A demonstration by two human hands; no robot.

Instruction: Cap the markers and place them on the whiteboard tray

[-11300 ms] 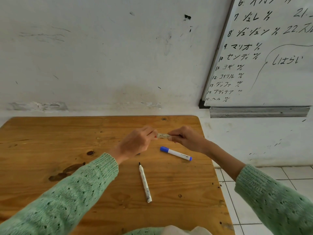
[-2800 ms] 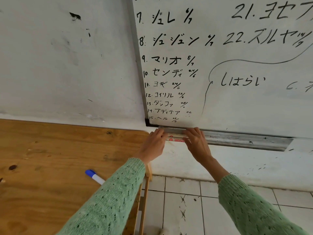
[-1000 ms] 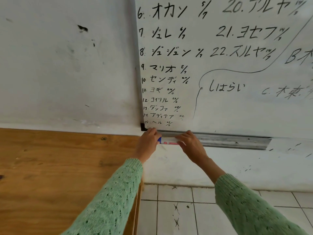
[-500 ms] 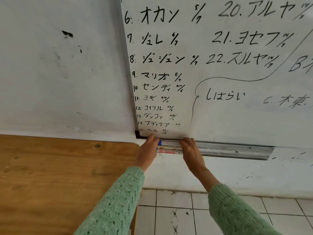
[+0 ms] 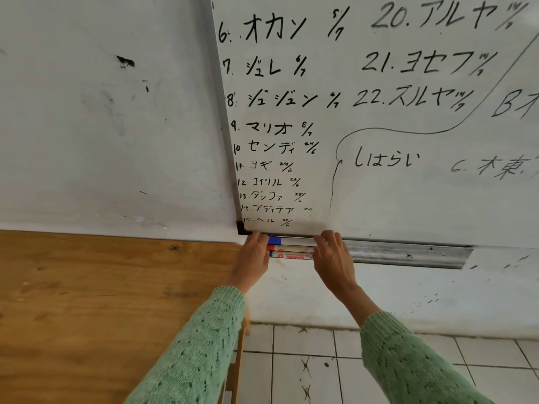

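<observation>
Hands bracket a small stack of whiteboard markers at the left end of the whiteboard tray (image 5: 408, 255): the left hand (image 5: 253, 259) is pressed, fingers together, against the capped ends, and the right hand (image 5: 332, 260) lies with fingers curled over the opposite ends, so the 2 hands squeeze the group from both sides rather than pinching any single one. Between them 3 markers show, lying side by side and touching: a blue-capped marker (image 5: 287, 241) at the back against the board's lower edge, a red-capped marker (image 5: 291, 248) in the middle, and a third marker (image 5: 291, 256) nearest the front lip, whose cap colour I cannot tell for certain. Each lies with its long axis along the tray, horizontal and parallel to the board's bottom edge, caps pointing left toward the board's corner; the tail ends are hidden under the right hand. Judging by this, capping is done and the step in hand is the final settling of the markers in the tray. The next move calls for lifting both hands away gently and evenly so nothing rolls over the front lip. Whiteboard (image 5: 379, 141) with handwritten lists rises above, and the wooden desk (image 5: 102, 301) stands lower left.
</observation>
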